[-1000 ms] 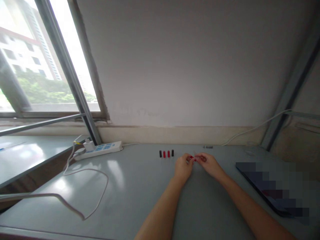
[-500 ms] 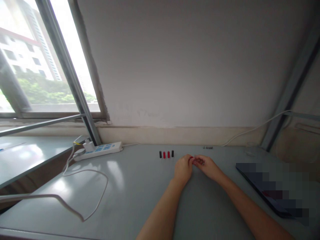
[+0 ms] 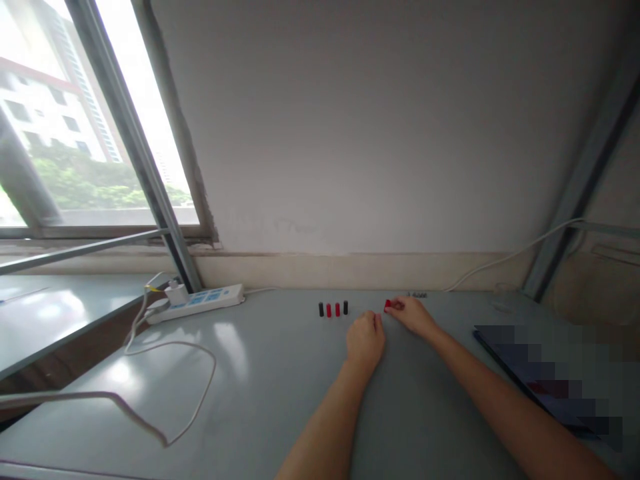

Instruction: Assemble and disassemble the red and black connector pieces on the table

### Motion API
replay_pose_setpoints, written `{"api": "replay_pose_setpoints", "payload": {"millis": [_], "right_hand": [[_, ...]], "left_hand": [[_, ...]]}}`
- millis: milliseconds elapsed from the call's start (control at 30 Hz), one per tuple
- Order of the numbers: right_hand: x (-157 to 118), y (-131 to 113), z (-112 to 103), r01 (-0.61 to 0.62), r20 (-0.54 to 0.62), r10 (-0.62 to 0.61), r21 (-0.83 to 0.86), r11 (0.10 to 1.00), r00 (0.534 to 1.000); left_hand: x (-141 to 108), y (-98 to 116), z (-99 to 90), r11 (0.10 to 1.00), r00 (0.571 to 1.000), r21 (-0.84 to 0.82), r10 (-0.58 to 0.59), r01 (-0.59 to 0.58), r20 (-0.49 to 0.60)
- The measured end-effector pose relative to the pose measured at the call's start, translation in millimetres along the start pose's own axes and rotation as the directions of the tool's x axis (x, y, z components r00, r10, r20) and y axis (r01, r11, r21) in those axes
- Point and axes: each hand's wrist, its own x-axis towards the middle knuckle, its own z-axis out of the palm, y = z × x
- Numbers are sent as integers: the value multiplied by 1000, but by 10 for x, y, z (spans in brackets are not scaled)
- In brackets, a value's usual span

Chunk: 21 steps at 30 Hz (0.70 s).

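Note:
My right hand (image 3: pixel 411 315) pinches a small red cylinder (image 3: pixel 387 305) between thumb and fingertips, upright at or just above the desk. Close by on the left, my left hand (image 3: pixel 366 339) is closed with its fingers curled inward; whatever may be in them is hidden. Left of both hands stand small cylinders in a row: a black one (image 3: pixel 321 309), a red one (image 3: pixel 329 311), a second red one (image 3: pixel 337 309) and another black one (image 3: pixel 345 307). Behind my right hand lie several tiny grey pieces (image 3: pixel 420 295), too small to name.
A white power strip (image 3: pixel 210 299) with a plug lies at the back left. Its white cable (image 3: pixel 215 373) loops over the grey desk (image 3: pixel 260 400). At right lies a dark flat object (image 3: pixel 530 380), partly blurred out. The wall (image 3: pixel 350 167) rises behind the desk.
My hands were together and have come apart. The right hand has moved back a little with the red cylinder, which now shows clearly. The row of cylinders stands unchanged.

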Motion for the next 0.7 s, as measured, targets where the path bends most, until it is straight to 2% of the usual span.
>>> {"api": "replay_pose_setpoints", "payload": {"millis": [233, 400, 700], "right_hand": [[265, 84, 87, -40, -2, 40, -69, 997, 999], [323, 124, 134, -53, -3, 53, -134, 990, 999], [353, 135, 149, -37, 18, 40, -132, 991, 999]], "left_hand": [[-13, -13, 27, 998, 999, 53, -31, 29, 39], [-18, 3, 17, 997, 997, 65, -36, 32, 74], [-38, 23, 15, 999, 997, 45, -14, 11, 78]]}}
